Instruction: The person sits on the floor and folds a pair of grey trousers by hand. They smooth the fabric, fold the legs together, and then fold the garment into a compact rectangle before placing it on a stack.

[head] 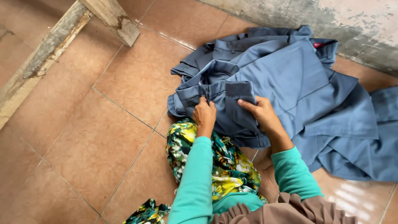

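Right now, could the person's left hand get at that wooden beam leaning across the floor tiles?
Probably not without leaning over. The left hand grips the blue-grey garment, and the wooden beam lies well off to its left across bare tiled floor. Nothing blocks the path; it just looks far.

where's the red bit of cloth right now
In the head view the red bit of cloth peeks out at the upper right edge of the blue garments, close to the grey wall.

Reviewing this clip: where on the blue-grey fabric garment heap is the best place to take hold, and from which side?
Probably the thick folded waistband edge of the blue-grey fabric garment, from the near side. It stands raised off the tiled floor, giving a firm ridge to pinch. The left hand and right hand already hold it there; the flat panels behind offer little.
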